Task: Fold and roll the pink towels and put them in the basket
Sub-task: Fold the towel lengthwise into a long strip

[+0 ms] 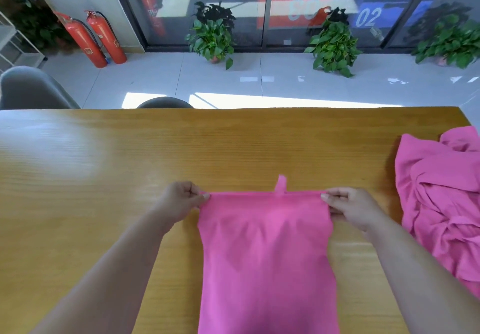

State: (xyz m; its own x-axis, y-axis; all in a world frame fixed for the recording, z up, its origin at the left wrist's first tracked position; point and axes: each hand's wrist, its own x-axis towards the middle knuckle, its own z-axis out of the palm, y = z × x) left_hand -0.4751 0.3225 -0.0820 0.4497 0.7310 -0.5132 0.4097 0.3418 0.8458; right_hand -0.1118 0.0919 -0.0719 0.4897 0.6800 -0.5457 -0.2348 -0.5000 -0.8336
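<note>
A pink towel (265,255) lies stretched lengthwise on the wooden table (130,157), running from its far edge down past the bottom of the view. A small hanging loop sticks out at the middle of the far edge. My left hand (181,201) pinches the far left corner. My right hand (348,207) pinches the far right corner. The far edge is pulled taut between them. A heap of crumpled pink towels (441,204) sits at the table's right side. No basket is in view.
Two chair backs (33,89) show beyond the table's far edge at the left. Farther off on the tiled floor stand potted plants (213,40) and red fire extinguishers (96,37) by glass doors.
</note>
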